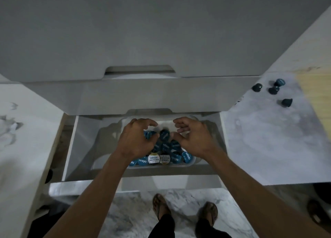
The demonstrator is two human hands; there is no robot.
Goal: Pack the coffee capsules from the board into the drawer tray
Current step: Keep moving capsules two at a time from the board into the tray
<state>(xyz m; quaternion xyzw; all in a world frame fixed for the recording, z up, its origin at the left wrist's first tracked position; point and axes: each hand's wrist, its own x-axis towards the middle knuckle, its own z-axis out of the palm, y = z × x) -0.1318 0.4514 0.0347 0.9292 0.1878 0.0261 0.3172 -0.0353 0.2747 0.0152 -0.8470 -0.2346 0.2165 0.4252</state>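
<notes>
- Left hand (136, 139) hovers over the tray (194, 163) in the open drawer (71, 148), fingers curled downward; a blue capsule shows at its fingertips, but whether it is pinched or only touched I cannot tell.
- Right hand (194, 135) hangs just beside it, fingers loosely curled and apart, with nothing visibly held.
- Between and under both hands lies the packed pile (165, 148): blue capsules, some lid-up along the near wall, with a white-lidded one and a gold one among them.
- The far part of the tray, beyond the fingers, looks bare.
- Loose capsules (274, 91), four dark blue ones, sit on the counter (268, 139) up and to the right, well apart from the drawer; the pale wooden board (315, 94) lies just beyond them.
- Judgement: the next fetch goes rightward and away from the body, so the right hand is the nearer one; each capsule is small and roundish, with no long axis that matters for the grasp.
</notes>
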